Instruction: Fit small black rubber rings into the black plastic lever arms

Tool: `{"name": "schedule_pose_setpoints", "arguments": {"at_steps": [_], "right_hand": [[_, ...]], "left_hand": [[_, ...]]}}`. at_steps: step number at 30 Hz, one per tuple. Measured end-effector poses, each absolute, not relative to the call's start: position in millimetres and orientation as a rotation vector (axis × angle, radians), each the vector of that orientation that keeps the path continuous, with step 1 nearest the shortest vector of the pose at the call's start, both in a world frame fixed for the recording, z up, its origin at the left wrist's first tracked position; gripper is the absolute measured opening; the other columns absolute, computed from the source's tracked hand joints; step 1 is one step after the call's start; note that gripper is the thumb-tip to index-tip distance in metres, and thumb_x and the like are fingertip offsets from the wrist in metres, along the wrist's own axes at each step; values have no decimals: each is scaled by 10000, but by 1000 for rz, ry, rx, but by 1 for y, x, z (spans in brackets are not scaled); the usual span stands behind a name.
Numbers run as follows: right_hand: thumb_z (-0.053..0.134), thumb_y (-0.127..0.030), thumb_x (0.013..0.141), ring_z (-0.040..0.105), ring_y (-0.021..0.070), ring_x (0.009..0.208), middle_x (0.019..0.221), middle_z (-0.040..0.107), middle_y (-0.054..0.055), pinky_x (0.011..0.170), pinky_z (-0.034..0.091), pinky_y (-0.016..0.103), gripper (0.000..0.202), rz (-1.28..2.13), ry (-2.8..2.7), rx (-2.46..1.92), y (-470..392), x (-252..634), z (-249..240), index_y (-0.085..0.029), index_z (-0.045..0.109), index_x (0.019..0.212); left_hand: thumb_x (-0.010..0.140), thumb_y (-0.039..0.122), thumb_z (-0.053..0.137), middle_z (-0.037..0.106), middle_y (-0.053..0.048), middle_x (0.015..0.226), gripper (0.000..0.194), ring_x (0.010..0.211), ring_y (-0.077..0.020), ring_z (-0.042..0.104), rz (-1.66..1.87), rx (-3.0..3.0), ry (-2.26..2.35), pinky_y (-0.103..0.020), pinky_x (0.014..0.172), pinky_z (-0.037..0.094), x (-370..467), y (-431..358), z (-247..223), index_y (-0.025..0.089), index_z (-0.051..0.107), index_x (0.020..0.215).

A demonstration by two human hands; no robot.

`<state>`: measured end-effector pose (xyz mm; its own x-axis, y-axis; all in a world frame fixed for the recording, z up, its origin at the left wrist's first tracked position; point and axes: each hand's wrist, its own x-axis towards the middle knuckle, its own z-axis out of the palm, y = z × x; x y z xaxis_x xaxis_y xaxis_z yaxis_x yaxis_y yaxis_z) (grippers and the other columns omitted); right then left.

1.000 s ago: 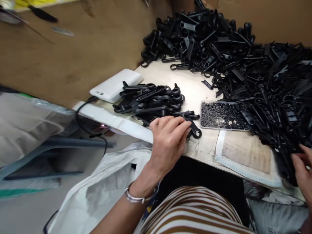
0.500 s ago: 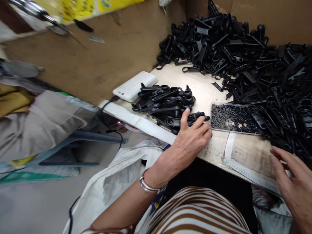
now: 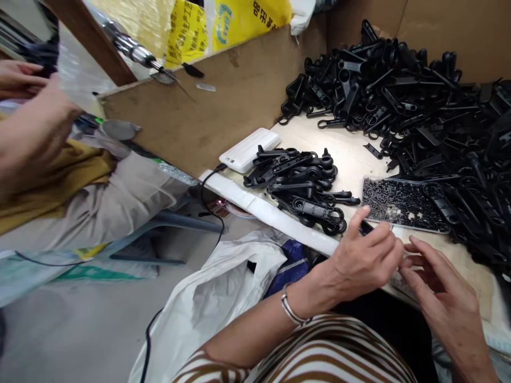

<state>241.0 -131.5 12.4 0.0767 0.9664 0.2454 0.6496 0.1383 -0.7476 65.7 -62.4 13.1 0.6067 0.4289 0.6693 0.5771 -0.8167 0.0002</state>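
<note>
My left hand (image 3: 365,260), with a silver bangle at its wrist, is closed round a black plastic part (image 3: 365,228); only a short end shows between thumb and fingers. Close against it, my right hand (image 3: 445,295) has curled fingers, thumb and fingertips near the left fingers. What those tips hold, if anything, is hidden. Just beyond both hands lies a shallow clear tray (image 3: 399,222) of tiny black pieces. To its left is a small heap of black plastic arms with ring ends (image 3: 299,175).
A large pile of black parts (image 3: 383,90) fills the back and right of the table. A white power bank (image 3: 250,149) with a cable lies by the brown side board (image 3: 207,117). At left are a co-worker's hands (image 3: 35,122) and an electric screwdriver (image 3: 138,53).
My left hand has left the small heap and moved right, bringing a black part to my right hand. The view has shifted left, and a co-worker's hands now show.
</note>
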Motion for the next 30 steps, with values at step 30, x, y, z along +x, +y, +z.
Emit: {"name": "schedule_pose_setpoints", "arguments": {"at_steps": [30], "right_hand": [[544, -396, 919, 703, 227, 914, 1087, 718, 87, 865, 567, 378, 272, 652, -1761, -1825, -125, 281, 7, -217, 693, 1059]], "left_hand": [[915, 252, 607, 663, -105, 1052, 279, 1001, -255, 549, -684, -2685, -1375, -404, 862, 321, 16, -42, 13, 176, 569, 1181]]}}
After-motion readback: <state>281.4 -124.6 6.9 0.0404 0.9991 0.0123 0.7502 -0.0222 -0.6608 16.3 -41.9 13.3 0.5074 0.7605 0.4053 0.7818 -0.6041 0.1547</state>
